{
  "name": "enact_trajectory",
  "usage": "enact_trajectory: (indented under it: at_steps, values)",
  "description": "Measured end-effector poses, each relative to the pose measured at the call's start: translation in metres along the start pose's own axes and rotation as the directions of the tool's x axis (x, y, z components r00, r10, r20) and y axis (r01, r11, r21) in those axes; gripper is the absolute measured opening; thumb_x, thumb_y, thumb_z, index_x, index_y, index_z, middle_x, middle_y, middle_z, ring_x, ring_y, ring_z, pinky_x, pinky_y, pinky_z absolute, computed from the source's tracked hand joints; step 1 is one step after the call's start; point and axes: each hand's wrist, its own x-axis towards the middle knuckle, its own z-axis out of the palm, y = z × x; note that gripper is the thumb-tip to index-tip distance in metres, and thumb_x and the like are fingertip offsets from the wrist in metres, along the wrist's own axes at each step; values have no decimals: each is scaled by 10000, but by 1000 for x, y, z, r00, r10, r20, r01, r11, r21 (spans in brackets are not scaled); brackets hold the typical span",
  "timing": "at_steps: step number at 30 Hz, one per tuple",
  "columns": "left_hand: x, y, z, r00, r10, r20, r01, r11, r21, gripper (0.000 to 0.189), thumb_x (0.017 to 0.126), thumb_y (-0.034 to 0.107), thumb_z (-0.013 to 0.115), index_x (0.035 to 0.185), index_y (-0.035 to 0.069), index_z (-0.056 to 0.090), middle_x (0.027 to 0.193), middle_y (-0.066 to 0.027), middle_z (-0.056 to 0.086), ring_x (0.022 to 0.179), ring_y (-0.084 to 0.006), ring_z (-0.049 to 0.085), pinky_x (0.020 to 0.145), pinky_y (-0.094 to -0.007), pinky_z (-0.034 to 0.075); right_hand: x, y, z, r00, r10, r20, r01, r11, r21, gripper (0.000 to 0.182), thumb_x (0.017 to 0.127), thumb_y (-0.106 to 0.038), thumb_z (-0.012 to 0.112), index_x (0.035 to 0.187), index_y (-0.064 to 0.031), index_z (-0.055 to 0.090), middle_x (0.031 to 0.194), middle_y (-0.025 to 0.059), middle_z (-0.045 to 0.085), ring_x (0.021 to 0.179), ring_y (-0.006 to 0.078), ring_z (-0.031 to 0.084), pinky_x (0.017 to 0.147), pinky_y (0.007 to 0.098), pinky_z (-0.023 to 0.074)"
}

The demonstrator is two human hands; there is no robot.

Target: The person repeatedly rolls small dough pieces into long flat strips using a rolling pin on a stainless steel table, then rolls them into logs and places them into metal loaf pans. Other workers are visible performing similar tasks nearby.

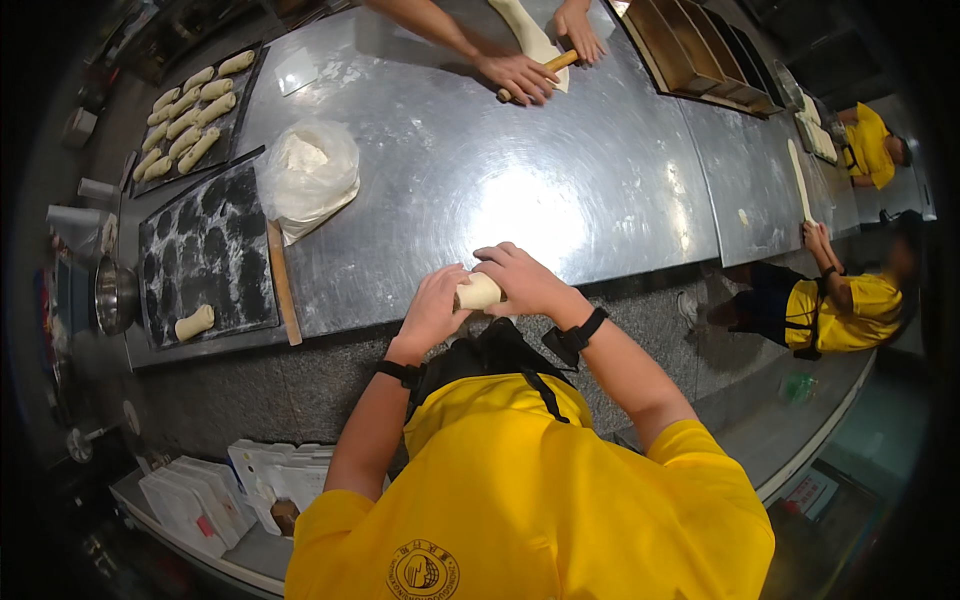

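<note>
Between my two hands, at the near edge of the steel worktable (420,187), is a short thick roll of dough (478,291). My left hand (435,300) wraps the roll's left end, and my right hand (521,279) curves over its right end. To the left, a black baking tray (217,247) dusted with flour carries one dough roll (195,322) in its near corner. A wooden rolling pin (283,289) lies along that tray's right side. Beyond the pin stands an open plastic bag of flour (311,176).
A second tray (240,124) holds several dough rolls. Across the table, another person's hands (521,75) press a rolling pin (562,60) on a dough strip (525,30). Wooden boxes (694,52) stand far right. Right of me, a co-worker (840,307) holds a long dough strip (799,180).
</note>
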Motion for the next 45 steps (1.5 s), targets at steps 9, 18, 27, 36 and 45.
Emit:
enact_trajectory:
  at_steps: [9, 18, 27, 36, 45]
  values:
    - [4, 39, -5, 975, -216, 57, 127, 323, -938, 498, 1005, 115, 651, 1448, 11, 450, 1321, -134, 580, 1202, -226, 594, 1029, -370, 505, -27, -39, -12, 922, 386, 41, -257, 526, 811, 556, 886, -142, 791, 1377, -35, 553, 1246, 106, 642, 1070, 174, 659, 889, 307, 569]
    - [70, 124, 47, 864, -502, -38, -48, -8, -999, 326, 1084, 177, 473, 1382, 44, 456, 1312, -174, 593, 1205, -304, 611, 1025, -429, 549, -45, -57, -4, 618, 693, -373, -181, 586, 790, 629, 1042, -194, 624, 1565, 58, 380, 1435, 200, 572, 1237, 236, 611, 1037, 345, 510]
    - [131, 221, 115, 883, -390, -259, -94, 395, -914, 283, 1111, 240, 443, 1259, 14, 527, 1225, -168, 650, 1124, -266, 647, 1001, -401, 558, -89, -32, -76, 285, 916, -281, 423, 143, 895, 490, 1142, -197, 387, 1526, 107, 416, 1478, 216, 552, 1307, 251, 579, 1111, 355, 472]
    - [209, 327, 198, 903, -429, -35, 18, 119, -993, 388, 1126, 326, 353, 1229, 8, 549, 1203, -134, 604, 1120, -270, 626, 966, -402, 557, -199, 42, -159, 172, 785, -595, 255, 548, 797, 461, 1117, -249, 493, 1460, 58, 512, 1431, 176, 612, 1315, 241, 584, 1102, 341, 456]
    - [261, 353, 281, 942, -333, 33, 251, 638, -728, 530, 1012, 202, 690, 1448, -24, 489, 1369, -164, 579, 1210, -236, 597, 1051, -349, 486, -260, 155, -169, 44, 971, -234, 513, 179, 839, 331, 1119, -223, 481, 1316, 32, 554, 1242, 153, 631, 1113, 240, 642, 941, 365, 549]
